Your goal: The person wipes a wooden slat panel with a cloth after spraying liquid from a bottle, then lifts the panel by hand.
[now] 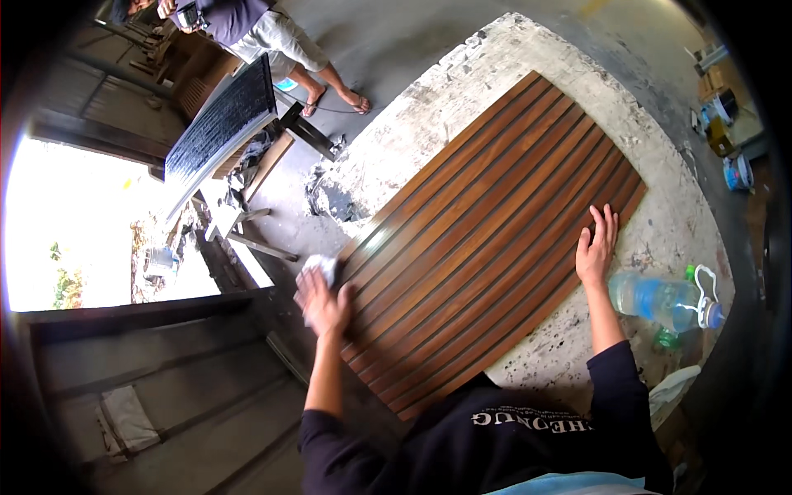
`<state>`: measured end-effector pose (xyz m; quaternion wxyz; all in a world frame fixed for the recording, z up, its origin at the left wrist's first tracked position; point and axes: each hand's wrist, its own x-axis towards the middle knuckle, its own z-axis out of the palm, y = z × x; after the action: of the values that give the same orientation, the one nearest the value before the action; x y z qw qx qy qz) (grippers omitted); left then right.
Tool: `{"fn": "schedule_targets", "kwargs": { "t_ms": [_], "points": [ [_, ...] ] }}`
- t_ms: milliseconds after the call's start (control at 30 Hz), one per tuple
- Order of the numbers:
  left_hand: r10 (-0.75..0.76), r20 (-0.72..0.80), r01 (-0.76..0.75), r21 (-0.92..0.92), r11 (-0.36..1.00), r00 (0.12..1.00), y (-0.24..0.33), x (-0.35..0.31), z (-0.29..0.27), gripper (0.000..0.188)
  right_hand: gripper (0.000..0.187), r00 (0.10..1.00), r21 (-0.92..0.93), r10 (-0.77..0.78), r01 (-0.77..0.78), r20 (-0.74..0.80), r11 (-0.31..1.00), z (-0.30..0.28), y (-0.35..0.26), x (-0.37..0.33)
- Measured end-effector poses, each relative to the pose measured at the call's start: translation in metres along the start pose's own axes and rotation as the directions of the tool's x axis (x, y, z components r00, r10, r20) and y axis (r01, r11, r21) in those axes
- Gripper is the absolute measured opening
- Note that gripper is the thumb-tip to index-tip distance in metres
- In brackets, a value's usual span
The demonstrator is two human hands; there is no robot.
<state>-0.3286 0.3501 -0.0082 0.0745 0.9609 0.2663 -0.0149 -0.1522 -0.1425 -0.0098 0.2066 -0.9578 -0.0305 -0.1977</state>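
Note:
A brown slatted wooden panel (478, 239) with dark grooves lies flat across a paint-spotted pale worktable (429, 115). At the panel's left end, my left hand (324, 305) holds a white wadded cloth (320, 266) under its fingers, slightly blurred. The wad is partly hidden by the fingers. My right hand (597, 247) rests on the right edge of the panel, fingers stretched out and holding nothing.
Right of my right forearm, a large clear bottle (660, 299) with a white handle lies on its side beside a green bottle (668, 337). At upper left, a dark panel (227, 124) rests on a stand near another person (264, 41).

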Motion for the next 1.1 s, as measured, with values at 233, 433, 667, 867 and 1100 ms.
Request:
{"fn": "schedule_targets", "kwargs": {
  "t_ms": [233, 433, 667, 867, 1100],
  "points": [
    [0.386, 0.05, -0.387, 0.005, 0.922, 0.921, 0.139, 0.061, -0.005, 0.103, 0.042, 1.0, -0.021, -0.016, 0.017, 0.002, 1.0, 0.006, 0.0, 0.002],
    [0.768, -0.064, -0.771, -0.039, 0.636, 0.637, 0.331, 0.19, 0.022, 0.105, 0.041, 0.998, 0.032, 0.058, -0.059, 0.03, 0.998, -0.003, -0.015, 0.004],
    [0.807, 0.009, -0.806, -0.054, 0.59, 0.59, 0.513, 0.259, 0.03, 0.097, 0.037, 0.988, 0.013, 0.136, -0.137, 0.066, 0.99, -0.002, -0.017, -0.004],
    [0.828, -0.004, -0.828, -0.028, 0.56, 0.56, 0.456, 0.253, 0.034, 0.09, 0.037, 0.99, 0.086, 0.141, -0.139, -0.012, 0.987, -0.003, -0.02, 0.007],
    [0.66, 0.127, -0.666, 0.004, 0.746, 0.74, 0.159, 0.121, 0.01, 0.097, 0.043, 0.989, 0.053, 0.128, -0.124, -0.071, 0.991, -0.01, -0.006, 0.013]
  ]
}}
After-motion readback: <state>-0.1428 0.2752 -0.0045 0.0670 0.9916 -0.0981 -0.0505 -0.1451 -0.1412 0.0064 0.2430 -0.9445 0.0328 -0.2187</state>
